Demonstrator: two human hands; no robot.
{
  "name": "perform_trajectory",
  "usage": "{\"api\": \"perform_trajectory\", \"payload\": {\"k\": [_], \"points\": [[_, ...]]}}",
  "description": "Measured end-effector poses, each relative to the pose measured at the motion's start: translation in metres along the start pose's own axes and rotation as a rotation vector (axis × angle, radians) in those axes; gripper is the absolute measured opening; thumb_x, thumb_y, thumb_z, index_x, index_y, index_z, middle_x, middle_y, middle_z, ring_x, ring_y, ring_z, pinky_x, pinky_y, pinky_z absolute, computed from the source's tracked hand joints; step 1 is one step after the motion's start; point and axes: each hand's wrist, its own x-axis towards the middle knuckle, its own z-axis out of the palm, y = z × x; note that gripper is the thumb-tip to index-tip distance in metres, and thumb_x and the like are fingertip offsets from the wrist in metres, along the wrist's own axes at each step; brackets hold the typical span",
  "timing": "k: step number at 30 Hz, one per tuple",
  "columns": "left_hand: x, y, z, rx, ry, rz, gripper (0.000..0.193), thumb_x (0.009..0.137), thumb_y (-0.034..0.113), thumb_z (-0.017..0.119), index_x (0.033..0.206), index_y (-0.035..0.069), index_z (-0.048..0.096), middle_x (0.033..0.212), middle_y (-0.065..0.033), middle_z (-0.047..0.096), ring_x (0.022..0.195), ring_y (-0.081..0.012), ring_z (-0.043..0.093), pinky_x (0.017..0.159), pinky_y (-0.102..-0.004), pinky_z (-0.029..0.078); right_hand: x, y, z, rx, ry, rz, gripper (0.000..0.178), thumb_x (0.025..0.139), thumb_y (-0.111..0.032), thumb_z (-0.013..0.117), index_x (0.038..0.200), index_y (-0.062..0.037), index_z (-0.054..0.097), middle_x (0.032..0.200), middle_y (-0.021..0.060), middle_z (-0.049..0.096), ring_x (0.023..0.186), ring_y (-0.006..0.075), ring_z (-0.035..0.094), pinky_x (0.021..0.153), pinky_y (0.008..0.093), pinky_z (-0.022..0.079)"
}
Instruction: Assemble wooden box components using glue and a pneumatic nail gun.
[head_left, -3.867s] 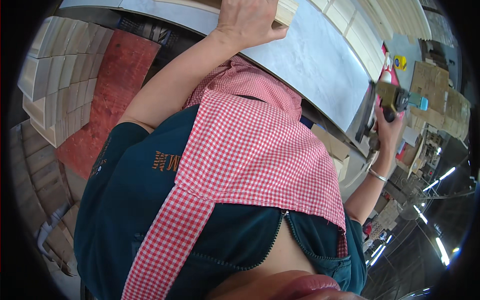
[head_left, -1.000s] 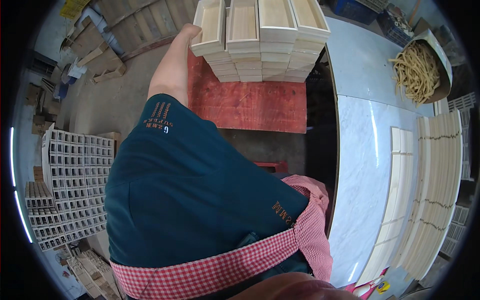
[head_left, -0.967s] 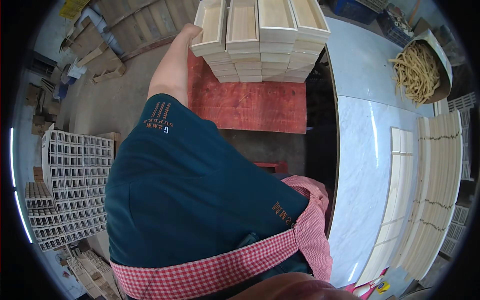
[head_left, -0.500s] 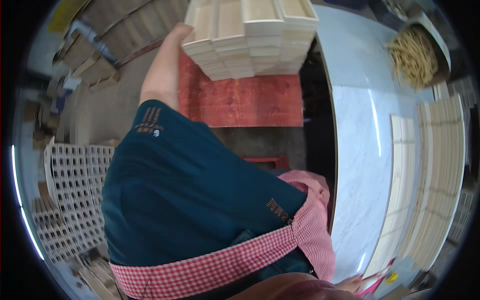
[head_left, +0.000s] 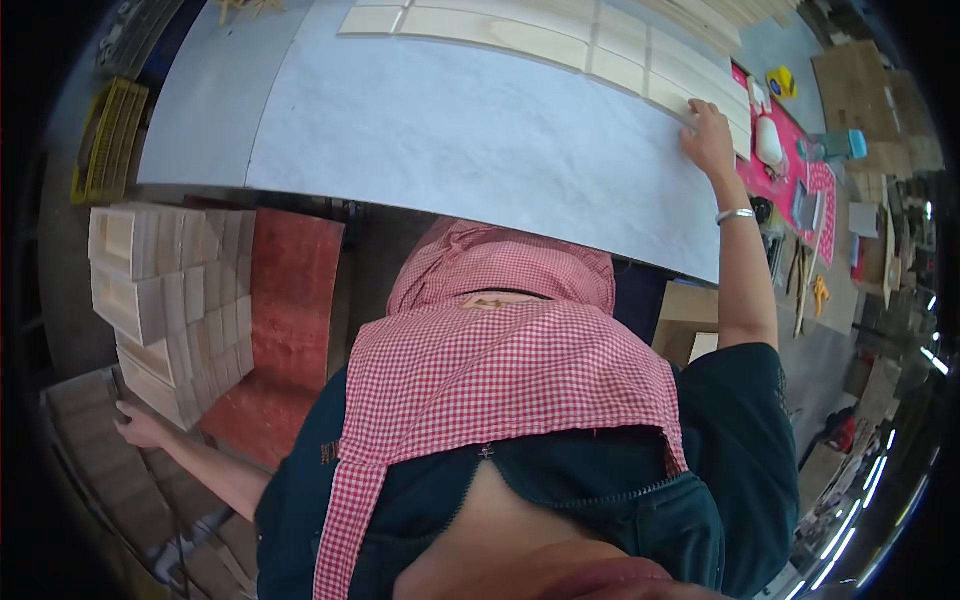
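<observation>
At the left, my left hand (head_left: pixel 145 425) is beside the lower end of a stack of shallow pale wooden boxes (head_left: pixel 165 355). Its fingers are apart, with nothing visible between them. The boxes stand in several layers on a red board (head_left: pixel 292 300). On the far right of the white tabletop (head_left: pixel 450 130), my right hand (head_left: pixel 710 138) rests at the near edge of a row of flat pale wooden strips (head_left: pixel 520 38). Its fingers are slightly bent and spread; the fingertips touch the wood, and I see nothing lifted in them.
Past the strips' right end, a pink mat (head_left: pixel 785 185) carries a white bottle (head_left: pixel 768 142) and small items. A teal-lidded container (head_left: pixel 840 145) stands beyond it. More wooden strips (head_left: pixel 700 22) lie along the far edge. A yellow crate (head_left: pixel 105 145) is at the far left.
The view has swung right, so the box stack now appears at the left and the table ahead. My left hand has come slightly off the boxes. My right hand now shows fully at the strips.
</observation>
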Motion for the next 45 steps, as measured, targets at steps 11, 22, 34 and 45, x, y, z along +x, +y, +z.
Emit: {"api": "perform_trajectory", "payload": {"k": [11,22,34,45], "points": [[-0.208,0.429,-0.024,-0.893,-0.454,1.083,0.060,0.087,0.005,0.066,0.145,0.007,0.049,0.151,-0.0172,0.047,0.135,-0.0334,0.048,0.111,-0.0409,0.039,-0.007,0.017,-0.006,-0.044,-0.099,-0.227,0.038,0.079,-0.013,0.067,0.116,-0.0067,0.061,0.116,0.0124,0.063,0.100,0.0362,0.060,0.089,0.0429,0.050],[-0.222,0.576,0.003,-0.326,-0.580,1.563,0.028,0.089,0.005,0.051,0.114,0.008,0.064,0.119,-0.0118,0.064,0.109,-0.0338,0.061,0.094,-0.0461,0.047,-0.015,0.001,-0.078,-0.098,-0.139,-0.156,0.021,0.087,-0.019,0.067,0.099,-0.0027,0.064,0.091,0.0122,0.067,0.086,0.0327,0.064,0.075,0.0413,0.051],[-0.284,0.529,-0.066,-0.563,-1.020,1.599,0.016,0.087,0.008,0.053,0.100,0.001,0.057,0.102,-0.0165,0.066,0.092,-0.0370,0.061,0.083,-0.0444,0.049,-0.087,-0.044,-0.041,0.075,0.011,0.229,0.040,0.087,-0.016,0.059,0.125,-0.0066,0.053,0.086,0.0241,0.070,0.074,0.0453,0.066,0.068,0.0512,0.053],[-0.326,0.547,-0.076,-0.994,-1.679,0.933,0.046,0.091,0.010,0.055,0.137,0.007,0.052,0.111,-0.0160,0.063,0.074,-0.0212,0.061,0.065,-0.0315,0.056,-0.102,-0.169,-0.006,0.604,-0.029,0.077,0.032,0.086,-0.022,0.071,0.112,-0.0054,0.067,0.064,0.0089,0.061,0.056,0.0263,0.059,0.056,0.0389,0.049]]}}
